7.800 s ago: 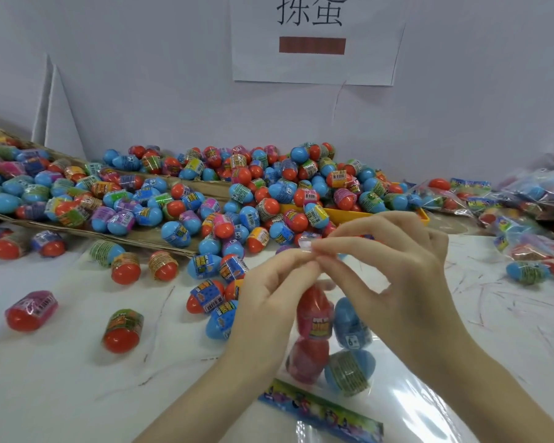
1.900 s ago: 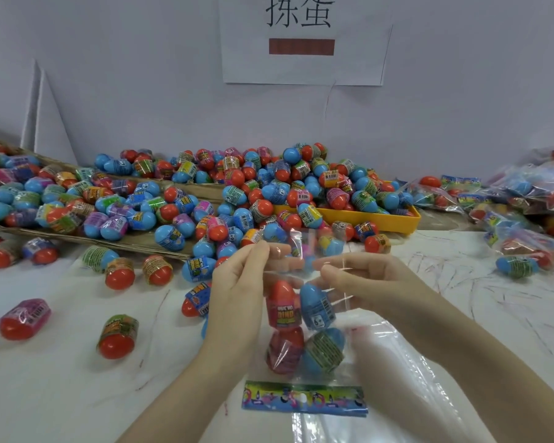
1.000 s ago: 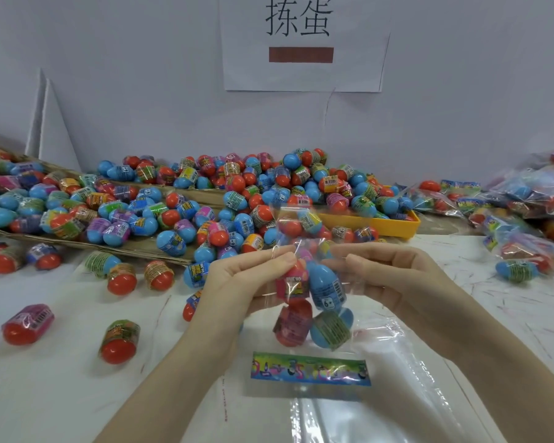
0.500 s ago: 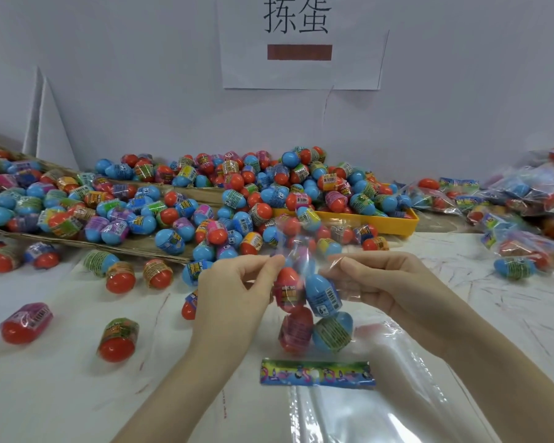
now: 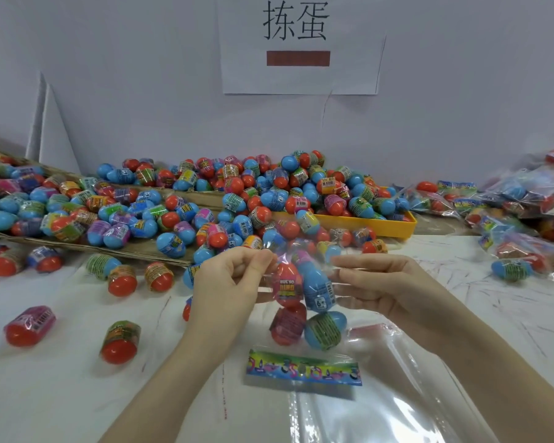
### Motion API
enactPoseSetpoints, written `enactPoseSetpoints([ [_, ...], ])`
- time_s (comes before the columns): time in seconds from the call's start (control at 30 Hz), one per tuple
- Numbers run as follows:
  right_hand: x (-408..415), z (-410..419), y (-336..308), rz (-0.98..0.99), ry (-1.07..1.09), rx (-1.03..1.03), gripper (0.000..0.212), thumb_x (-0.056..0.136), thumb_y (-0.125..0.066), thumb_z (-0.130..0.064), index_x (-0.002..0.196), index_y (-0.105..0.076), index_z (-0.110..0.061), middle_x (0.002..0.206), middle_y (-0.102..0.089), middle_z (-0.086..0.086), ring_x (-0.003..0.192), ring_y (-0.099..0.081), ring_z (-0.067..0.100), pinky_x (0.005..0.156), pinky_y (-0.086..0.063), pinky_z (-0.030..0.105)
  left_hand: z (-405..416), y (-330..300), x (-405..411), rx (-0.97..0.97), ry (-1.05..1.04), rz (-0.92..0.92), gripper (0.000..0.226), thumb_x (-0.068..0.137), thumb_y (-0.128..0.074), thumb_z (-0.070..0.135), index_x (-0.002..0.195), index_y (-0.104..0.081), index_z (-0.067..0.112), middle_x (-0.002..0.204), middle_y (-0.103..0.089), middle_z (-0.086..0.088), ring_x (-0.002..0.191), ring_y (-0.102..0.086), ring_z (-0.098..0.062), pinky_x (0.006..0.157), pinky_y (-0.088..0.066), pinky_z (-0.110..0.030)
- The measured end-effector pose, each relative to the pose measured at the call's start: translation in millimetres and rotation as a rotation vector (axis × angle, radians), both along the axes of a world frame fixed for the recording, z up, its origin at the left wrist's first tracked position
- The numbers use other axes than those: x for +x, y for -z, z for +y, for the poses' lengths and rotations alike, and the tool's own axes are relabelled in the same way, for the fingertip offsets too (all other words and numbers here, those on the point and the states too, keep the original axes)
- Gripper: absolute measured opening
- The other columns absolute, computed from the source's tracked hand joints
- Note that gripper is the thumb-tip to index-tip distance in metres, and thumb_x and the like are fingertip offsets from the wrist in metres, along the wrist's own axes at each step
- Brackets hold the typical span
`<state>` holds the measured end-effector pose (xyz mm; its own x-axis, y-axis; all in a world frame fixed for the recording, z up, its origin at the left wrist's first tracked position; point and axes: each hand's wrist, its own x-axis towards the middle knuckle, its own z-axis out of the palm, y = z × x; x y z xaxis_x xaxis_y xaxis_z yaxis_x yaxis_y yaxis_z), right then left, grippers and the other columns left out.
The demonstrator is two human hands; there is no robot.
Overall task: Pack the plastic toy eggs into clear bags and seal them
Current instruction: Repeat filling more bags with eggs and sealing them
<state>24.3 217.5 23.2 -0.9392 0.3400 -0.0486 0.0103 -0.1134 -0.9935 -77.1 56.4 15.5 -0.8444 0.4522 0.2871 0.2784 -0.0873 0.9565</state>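
Note:
A clear bag (image 5: 304, 302) hangs above the white table with several red and blue toy eggs stacked inside it. My left hand (image 5: 227, 282) pinches the bag's top left edge between thumb and fingers. My right hand (image 5: 381, 282) pinches the top right edge. Under the bag lies a stack of empty clear bags (image 5: 365, 410) with a colourful header card (image 5: 303, 369).
A big heap of loose eggs (image 5: 237, 199) covers flattened cardboard (image 5: 141, 247) and a yellow tray (image 5: 381, 223) at the back. Single eggs lie on the table (image 5: 61, 394) at left, such as a red one (image 5: 120, 342). Packed bags (image 5: 525, 215) pile up at right.
Over the last seconds the filled bag was lifted off the table and both hands shifted their pinch along its top edge. In the last half second the hands barely moved.

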Motion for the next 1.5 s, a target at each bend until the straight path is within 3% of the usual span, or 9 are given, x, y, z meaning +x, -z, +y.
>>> enactPoseSetpoints([
  [0.1,0.2,0.9,-0.7,0.013,0.006,-0.058,0.024,0.058,-0.066,-0.01,0.079,-0.077,-0.017,0.08,-0.073,0.011,0.062,-0.069,0.016,0.052,-0.052,0.02,-3.0,-3.6,-2.0,0.016,0.045,-0.005,0.021,0.084,-0.057,0.006,0.069,-0.064,0.018,0.053,-0.066,0.013,0.049,-0.062,0.002,0.045,-0.044,-0.007],
  [0.27,-0.1,2.2,0.8,0.004,0.023,-0.087,0.019,0.06,-0.064,-0.007,0.072,-0.077,-0.013,0.072,-0.072,0.009,0.04,-0.051,0.005,0.045,-0.047,0.016,-7.9,-4.6,-7.3,-0.013,0.185,-0.087,0.017,0.077,-0.061,0.005,0.071,-0.069,0.018,0.061,-0.071,0.004,0.056,-0.068,-0.008,0.05,-0.052,-0.013],
  [0.53,0.9,5.8,1.6,0.025,-0.028,-0.048,0.021,0.056,-0.068,-0.013,0.075,-0.077,-0.015,0.072,-0.072,0.008,0.052,-0.065,0.011,0.047,-0.05,0.018,-13.3,-5.0,-14.3,-0.042,0.301,-0.139,0.012,0.062,-0.067,0.019,0.067,-0.076,0.024,0.069,-0.073,-0.004,0.063,-0.07,-0.012,0.052,-0.052,-0.015],
  [0.73,0.3,11.5,6.2,-0.044,-0.054,0.0,0.02,0.058,-0.068,-0.014,0.076,-0.077,-0.014,0.081,-0.073,0.01,0.061,-0.069,0.016,0.051,-0.053,0.02,-13.5,-2.8,-17.0,-0.087,0.232,-0.115,0.02,0.075,-0.067,0.004,0.068,-0.076,0.02,0.068,-0.073,-0.004,0.062,-0.069,-0.01,0.051,-0.053,-0.017],
  [0.97,0.7,15.1,7.2,-0.07,-0.094,0.162,0.026,0.054,-0.074,-0.021,0.079,-0.075,-0.014,0.085,-0.072,0.013,0.061,-0.069,0.021,0.053,-0.054,0.022,-14.6,-3.9,-15.7,-0.137,0.239,-0.115,0.021,0.075,-0.068,-0.001,0.07,-0.074,0.018,0.064,-0.072,-0.006,0.054,-0.068,-0.012,0.049,-0.053,-0.017],
  [1.1,0.4,16.5,9.6,-0.062,-0.102,0.172,0.035,0.047,-0.079,-0.024,0.079,-0.075,-0.011,0.083,-0.072,0.014,0.061,-0.069,0.02,0.051,-0.053,0.021,-15.8,-4.3,-16.8,-0.159,0.269,-0.128,0.026,0.073,-0.07,0.0,0.061,-0.075,0.022,0.064,-0.072,-0.006,0.054,-0.068,-0.012,0.049,-0.051,-0.016],
  [1.23,0.2,18.6,8.9,-0.037,-0.121,0.156,0.031,0.046,-0.078,-0.022,0.076,-0.076,-0.014,0.083,-0.072,0.013,0.066,-0.07,0.022,0.053,-0.052,0.021,-19.0,-4.9,-21.5,-0.169,0.329,-0.14,0.01,0.061,-0.074,0.014,0.063,-0.077,0.024,0.064,-0.072,-0.007,0.057,-0.068,-0.012,0.05,-0.051,-0.015],
  [1.4,3.3,20.3,8.5,0.008,-0.143,0.081,0.02,0.058,-0.07,-0.001,0.07,-0.077,-0.015,0.079,-0.073,0.011,0.066,-0.07,0.021,0.051,-0.053,0.021,-25.4,-5.2,-26.3,-0.175,0.421,-0.089,0.023,0.049,-0.076,0.029,0.072,-0.077,0.029,0.069,-0.073,-0.006,0.062,-0.07,-0.013,0.054,-0.053,-0.016],
  [1.5,2.9,19.3,9.8,0.025,-0.141,0.105,0.028,0.061,-0.064,0.012,0.057,-0.074,-0.013,0.063,-0.069,0.007,0.058,-0.067,0.015,0.049,-0.052,0.02,-29.4,-6.4,-28.0,-0.146,0.434,-0.076,0.026,0.049,-0.075,0.028,0.074,-0.077,0.032,0.069,-0.073,-0.007,0.064,-0.071,-0.016,0.055,-0.053,-0.017],
])
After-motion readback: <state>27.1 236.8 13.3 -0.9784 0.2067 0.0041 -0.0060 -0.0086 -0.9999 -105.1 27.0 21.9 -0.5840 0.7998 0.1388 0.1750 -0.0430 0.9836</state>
